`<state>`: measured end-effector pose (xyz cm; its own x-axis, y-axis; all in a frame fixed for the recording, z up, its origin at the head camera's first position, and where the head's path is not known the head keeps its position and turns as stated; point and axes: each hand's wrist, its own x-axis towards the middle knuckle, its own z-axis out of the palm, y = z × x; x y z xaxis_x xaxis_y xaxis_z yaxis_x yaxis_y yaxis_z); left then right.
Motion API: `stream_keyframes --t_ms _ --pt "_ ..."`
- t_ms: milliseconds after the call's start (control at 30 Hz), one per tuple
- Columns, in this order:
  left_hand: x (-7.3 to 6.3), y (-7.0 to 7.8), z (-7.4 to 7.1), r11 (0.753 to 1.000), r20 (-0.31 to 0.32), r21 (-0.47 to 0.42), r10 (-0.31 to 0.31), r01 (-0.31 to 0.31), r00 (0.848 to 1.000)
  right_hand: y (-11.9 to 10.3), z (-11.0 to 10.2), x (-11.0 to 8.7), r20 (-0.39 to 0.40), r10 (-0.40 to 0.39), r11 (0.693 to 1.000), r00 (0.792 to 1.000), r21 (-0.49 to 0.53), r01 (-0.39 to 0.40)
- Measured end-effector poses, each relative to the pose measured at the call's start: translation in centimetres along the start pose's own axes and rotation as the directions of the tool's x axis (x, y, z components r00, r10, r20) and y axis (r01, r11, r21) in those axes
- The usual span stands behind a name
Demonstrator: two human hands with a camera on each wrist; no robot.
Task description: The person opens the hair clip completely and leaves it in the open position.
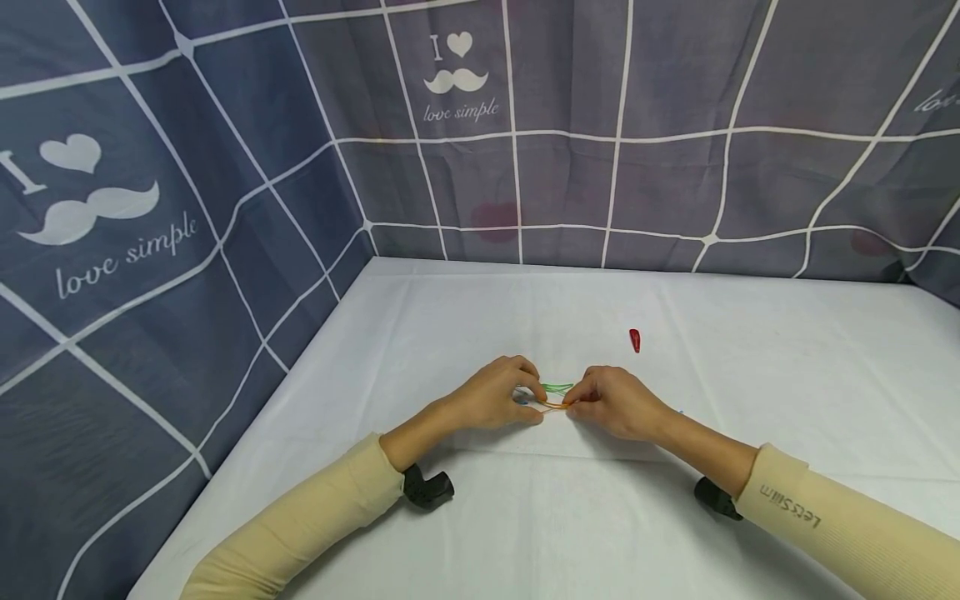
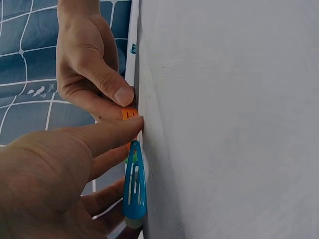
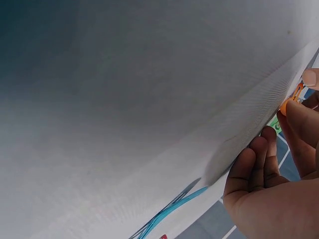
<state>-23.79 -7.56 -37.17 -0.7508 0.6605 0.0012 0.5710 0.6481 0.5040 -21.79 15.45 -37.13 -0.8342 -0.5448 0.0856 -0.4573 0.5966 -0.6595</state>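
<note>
Between my two hands is an orange snap hair clip [image 1: 555, 406], low over the white cloth. My right hand [image 1: 618, 404] pinches one end of it with thumb and forefinger. At the other end, my left hand [image 1: 495, 396] has its thumb and forefinger around the clip, its other fingers spread. A blue snap hair clip [image 2: 134, 181] lies beside the left fingers, mostly covered by that hand in the head view. Just beyond the orange one, a green hair clip [image 1: 557, 387] rests on the cloth between the hands.
A red hair clip [image 1: 635, 340] lies farther back on the white-covered table [image 1: 480, 317]. Another blue hair clip [image 3: 172, 209] is near the right wrist, nearly hidden in the head view. Grid-patterned curtains [image 1: 570, 183] hang at the back and left.
</note>
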Motion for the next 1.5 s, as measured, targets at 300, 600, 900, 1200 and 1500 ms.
stream_keyframes --t_ms 300,600,900,1200,1500 --pt "-0.02 -0.1 0.04 1.0 -0.001 0.004 -0.003 0.003 1.0 0.1 0.01 0.11 -0.002 -0.007 1.0 1.0 0.003 0.007" --pt "0.09 -0.1 0.11 1.0 0.006 0.001 0.004 -0.004 1.0 0.26 0.1 0.05 0.005 0.003 1.0 1.0 0.016 -0.003" --pt "0.07 -0.18 0.06 1.0 -0.001 0.006 0.026 -0.026 1.0 0.35 0.07 0.11 0.006 -0.008 1.0 1.0 0.01 0.008" --pt "0.1 -0.06 0.03 1.0 0.011 0.017 0.014 -0.014 1.0 0.32 0.0 0.06 0.01 -0.001 1.0 1.0 0.017 0.001" --pt "-0.07 0.16 -0.09 1.0 0.024 0.011 -0.007 0.006 1.0 0.27 -0.02 -0.11 0.0 0.022 0.999 1.0 0.037 -0.022"
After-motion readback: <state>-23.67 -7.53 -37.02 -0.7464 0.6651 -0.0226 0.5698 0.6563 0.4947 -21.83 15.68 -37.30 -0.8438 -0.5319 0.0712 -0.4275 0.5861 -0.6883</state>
